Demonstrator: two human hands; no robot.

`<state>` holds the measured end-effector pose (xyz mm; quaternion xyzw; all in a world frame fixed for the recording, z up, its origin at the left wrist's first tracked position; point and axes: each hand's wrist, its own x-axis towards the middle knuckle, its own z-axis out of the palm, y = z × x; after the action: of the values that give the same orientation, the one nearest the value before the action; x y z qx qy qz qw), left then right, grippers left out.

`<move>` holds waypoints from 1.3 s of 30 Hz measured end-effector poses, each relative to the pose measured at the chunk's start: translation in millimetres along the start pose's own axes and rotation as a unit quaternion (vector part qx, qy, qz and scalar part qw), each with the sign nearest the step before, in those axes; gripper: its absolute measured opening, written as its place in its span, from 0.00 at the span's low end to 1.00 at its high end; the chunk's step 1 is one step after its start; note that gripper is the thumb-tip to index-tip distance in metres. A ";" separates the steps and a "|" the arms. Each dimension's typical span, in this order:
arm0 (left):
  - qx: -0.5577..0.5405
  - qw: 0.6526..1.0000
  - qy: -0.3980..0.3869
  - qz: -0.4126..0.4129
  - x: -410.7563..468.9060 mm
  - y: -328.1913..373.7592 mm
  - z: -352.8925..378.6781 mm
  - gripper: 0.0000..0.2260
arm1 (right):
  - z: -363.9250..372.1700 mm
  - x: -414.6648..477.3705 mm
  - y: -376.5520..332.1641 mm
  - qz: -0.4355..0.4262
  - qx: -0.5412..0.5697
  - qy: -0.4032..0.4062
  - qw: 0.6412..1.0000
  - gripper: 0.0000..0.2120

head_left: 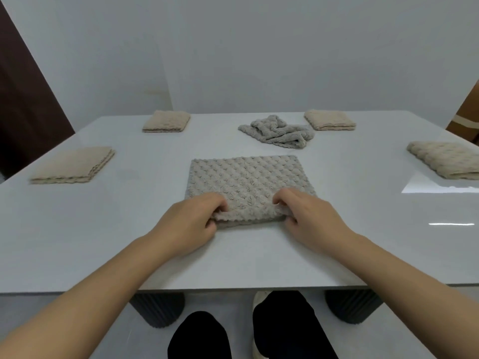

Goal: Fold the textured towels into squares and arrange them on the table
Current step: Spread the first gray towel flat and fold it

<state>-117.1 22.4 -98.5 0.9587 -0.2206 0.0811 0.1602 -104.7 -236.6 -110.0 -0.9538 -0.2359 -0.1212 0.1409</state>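
Observation:
A grey bobbled towel [246,177] lies folded flat in the middle of the white table [103,242]. My left hand [191,221] pinches its near left corner, thumb under the edge. My right hand [305,216] pinches the near right corner the same way, and the near edge is lifted a little between them. A crumpled grey towel [278,132] lies behind it. Folded beige towels sit at the far left [167,121], the left [75,165], the far right [329,120] and the right edge [445,159].
A white wall stands just behind the table. A dark door [23,99] is at the left, a brown cardboard box [466,115] at the right. Under the near table edge are dark ribbed legs [158,309] and my own feet.

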 end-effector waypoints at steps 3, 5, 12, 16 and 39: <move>-0.104 0.990 0.032 -0.093 -5.4 -18.6 -11.0 0.07 | -11.8 -1.2 17.2 0.041 0.094 0.011 0.995 0.14; -0.196 0.966 0.058 -0.157 -6.0 -29.5 -16.4 0.04 | -18.4 0.9 25.6 0.089 0.190 0.030 0.977 0.12; -0.392 0.874 0.106 -0.267 8.6 -47.6 -17.1 0.06 | -28.1 24.8 45.1 0.209 0.374 -0.016 0.903 0.02; -0.375 0.872 0.138 -0.283 30.3 -60.3 -13.9 0.07 | -30.0 41.8 64.5 0.252 0.420 -0.029 0.871 0.02; -0.051 0.980 0.107 -0.158 123.6 -110.8 26.3 0.09 | 11.2 110.7 103.4 0.171 0.116 0.014 0.978 0.04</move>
<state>44.7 58.6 -125.2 0.9578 -0.0519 0.1452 0.2425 42.3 -274.7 -109.3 -0.9556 -0.0794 -0.0800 0.2722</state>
